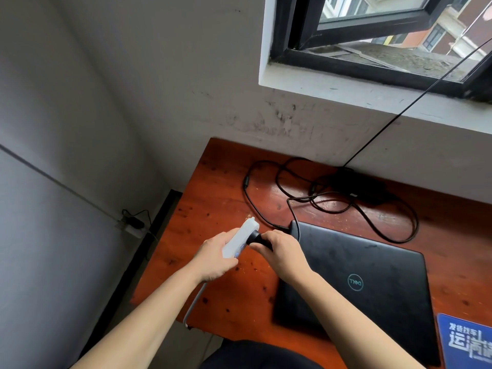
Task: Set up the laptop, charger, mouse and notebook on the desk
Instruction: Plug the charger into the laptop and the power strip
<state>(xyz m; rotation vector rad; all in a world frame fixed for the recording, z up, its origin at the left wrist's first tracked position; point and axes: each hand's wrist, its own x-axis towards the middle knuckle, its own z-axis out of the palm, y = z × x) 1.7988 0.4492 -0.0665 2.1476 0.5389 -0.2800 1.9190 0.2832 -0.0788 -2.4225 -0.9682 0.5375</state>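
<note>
A reddish-brown wooden desk (213,198) stands in the corner of a grey-walled room, pushed against the wall under a black-framed window (372,38).

Nearest the viewer, at the desk's right front edge, lies a blue mouse pad (464,342) with white printed characters, cut off by the picture's border. Just left of it sits the closed black laptop (372,283), lid down, its round logo facing up.

Above the desk's left part, both hands meet. The left hand (215,258) is wrapped around a white power strip (239,239), held tilted off the surface, its grey cable (193,304) hanging down past the wrist to the desk's front edge. The right hand (282,253) is closed on the black plug (257,238) of the charger, which touches the face of the strip (whether the prongs are fully seated cannot be told).

Farther back, the charger cord (269,219) runs in loose loops across the wood to the black charger brick (359,186), which lies near the wall. A thin black line (415,98) slants from there up to the window.

Down on the floor at left, a white socket block (131,226) with a black adapter sits against the wall.
</note>
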